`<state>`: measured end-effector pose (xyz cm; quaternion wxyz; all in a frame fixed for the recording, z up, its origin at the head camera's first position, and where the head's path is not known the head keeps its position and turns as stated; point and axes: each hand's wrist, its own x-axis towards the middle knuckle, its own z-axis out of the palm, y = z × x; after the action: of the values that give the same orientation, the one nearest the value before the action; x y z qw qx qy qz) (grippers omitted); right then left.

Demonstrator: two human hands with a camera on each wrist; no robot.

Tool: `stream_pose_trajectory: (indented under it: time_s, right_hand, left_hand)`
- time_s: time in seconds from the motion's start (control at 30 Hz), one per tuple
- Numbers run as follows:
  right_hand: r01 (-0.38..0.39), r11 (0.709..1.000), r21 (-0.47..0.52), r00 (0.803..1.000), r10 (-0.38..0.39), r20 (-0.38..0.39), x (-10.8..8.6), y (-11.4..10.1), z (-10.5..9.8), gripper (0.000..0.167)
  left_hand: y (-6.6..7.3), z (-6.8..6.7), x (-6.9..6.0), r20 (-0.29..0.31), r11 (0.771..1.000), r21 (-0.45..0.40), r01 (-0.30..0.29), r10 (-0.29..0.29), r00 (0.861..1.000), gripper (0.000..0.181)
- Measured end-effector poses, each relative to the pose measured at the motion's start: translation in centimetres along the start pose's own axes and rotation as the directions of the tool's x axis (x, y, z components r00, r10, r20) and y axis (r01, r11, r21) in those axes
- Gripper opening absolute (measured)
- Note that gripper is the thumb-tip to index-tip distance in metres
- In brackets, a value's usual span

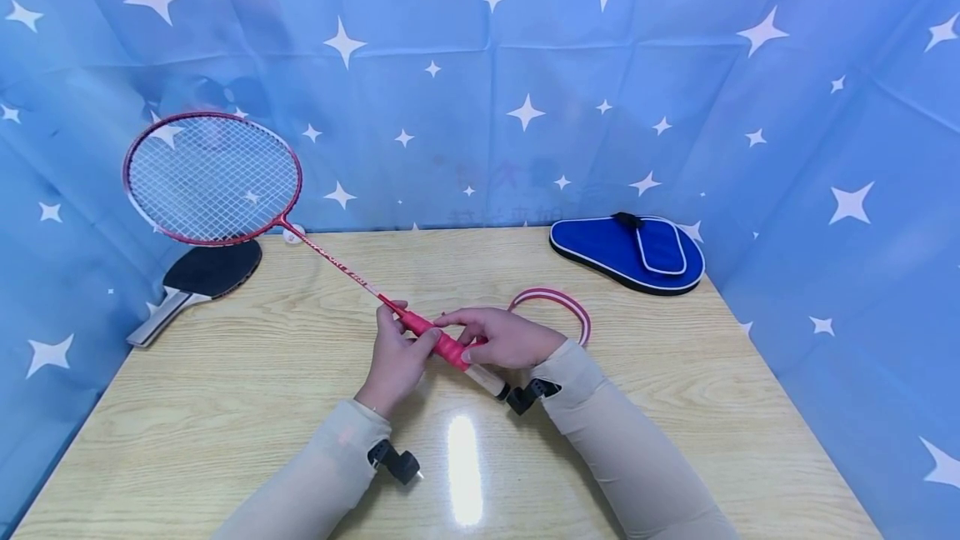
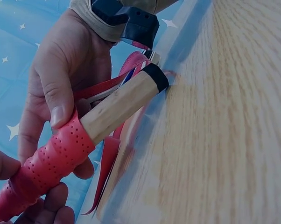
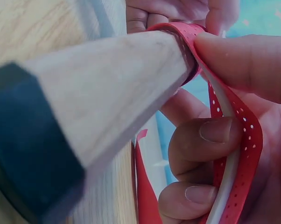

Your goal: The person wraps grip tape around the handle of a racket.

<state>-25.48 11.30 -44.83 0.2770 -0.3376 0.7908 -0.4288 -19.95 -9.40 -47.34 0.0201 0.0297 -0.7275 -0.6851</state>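
A red and white badminton racket [image 1: 330, 260] slants across the table, its strung head up at the far left. My left hand [image 1: 397, 363] holds the upper handle, thumb on top and fingers beneath. Red perforated grip tape [image 2: 61, 151] is wound around that part. Toward the butt, the wooden handle [image 2: 117, 105] is bare and ends in a black band [image 2: 156, 78]. With curled fingers my right hand [image 1: 517, 338] holds the tape's loose strip [image 3: 250, 135], its thumb pressing at the edge of the winding. The remaining strip loops behind the right hand.
A black table tennis paddle [image 1: 213, 267] lies at the left edge, and a small white ball [image 1: 294, 234] sits behind the racket shaft. At the back right rests a blue paddle case [image 1: 600, 248] with white piping. Starry blue curtains [image 1: 420, 90] surround the wooden table [image 1: 300, 407].
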Motion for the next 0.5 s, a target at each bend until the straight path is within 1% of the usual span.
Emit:
stream_pose_trajectory:
  time_s: [0.13,0.27,0.37,0.5]
  right_hand:
    - [0.001,1.000,-0.001,1.000,-0.001,-0.006,0.00,0.10,0.01,0.064]
    - [0.000,1.000,-0.030,1.000,-0.001,-0.030,0.04,0.13,0.00,0.061]
    - [0.002,0.998,-0.058,0.999,-0.004,-0.041,0.02,0.11,-0.07,0.060]
    - [0.008,0.998,-0.055,1.000,-0.010,-0.021,-0.14,0.07,-0.26,0.059]
  left_hand:
    - [0.05,0.03,-0.06,-0.007,1.000,-0.008,0.000,0.000,1.000,0.065]
    - [-0.04,0.00,-0.14,-0.021,0.999,0.032,-0.004,0.005,1.000,0.064]
    - [-0.13,0.00,-0.11,-0.025,0.999,0.048,0.004,-0.003,1.000,0.063]
    - [-0.13,0.03,-0.01,-0.020,0.999,0.027,0.020,-0.020,1.000,0.060]
